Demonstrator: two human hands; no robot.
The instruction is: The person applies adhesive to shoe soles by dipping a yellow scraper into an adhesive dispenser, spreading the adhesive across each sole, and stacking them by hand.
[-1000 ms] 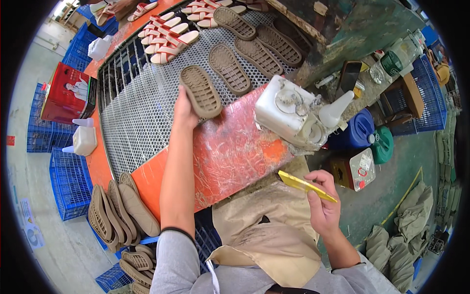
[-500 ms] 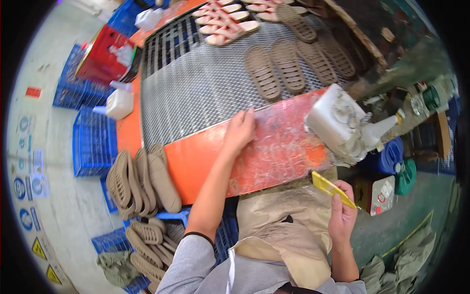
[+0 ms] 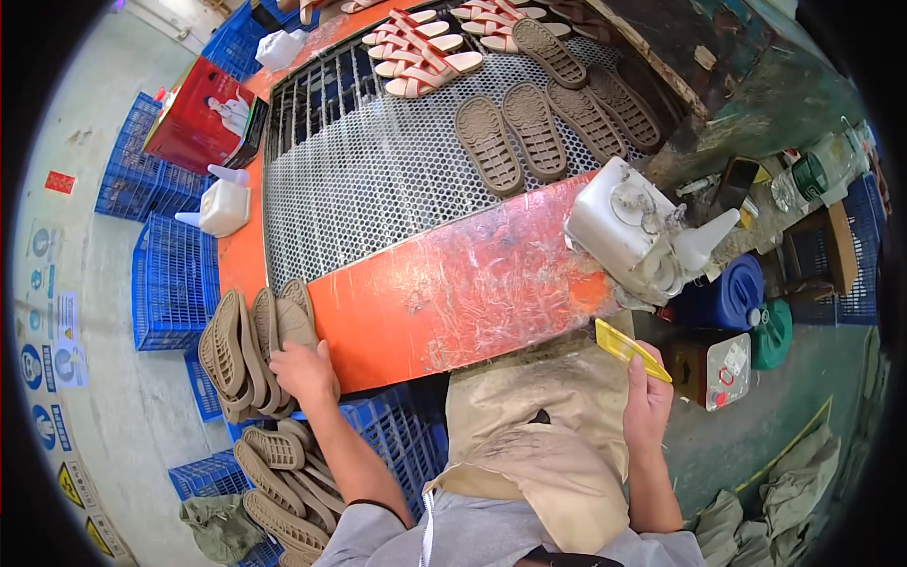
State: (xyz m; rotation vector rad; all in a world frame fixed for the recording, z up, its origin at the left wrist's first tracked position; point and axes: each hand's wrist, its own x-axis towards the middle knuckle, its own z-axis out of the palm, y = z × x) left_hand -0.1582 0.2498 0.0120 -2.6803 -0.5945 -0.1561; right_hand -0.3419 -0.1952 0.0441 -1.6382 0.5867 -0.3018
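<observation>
At the bench's near left corner, a row of soles [image 3: 225, 354] stands on edge, leaning side by side; what bears them is mostly hidden. Left hand [image 3: 304, 371] lies over the right end of this row, on the end sole [image 3: 295, 323]. Fingers bent over it, thumb a little apart; cannot tell whether they pinch it or only rest there.

Right hand [image 3: 648, 404], right of the apron [image 3: 539, 392]: thumb and fingers pinch a flat yellow tool [image 3: 619, 342], tilted, clear of the bench [image 3: 378, 335].

Handling, by judgement: soles probably light, rubbery or foam-like, bending a little under pressure but springing back. Not fragile. Tread should give grip; the plain face may slip more. Best hold: across the narrow waist, thumb on 1 side edge, fingers on the other. Neighbours lean close, so 2 might come up together; parting the end sole at its top edge first looks wise.

Looks: dull grey-brown throughout, long foot outline, rounded ends. Some turn a patterned face outward, cut with rows of slots; the end sole shows a plainer face. At least 5 more of the same colour lie slotted side up on the metal mesh [image 3: 350, 208], 1 overlapping others. Lower left, below the row, another loose heap [image 3: 283, 496], tilted every way.
</observation>
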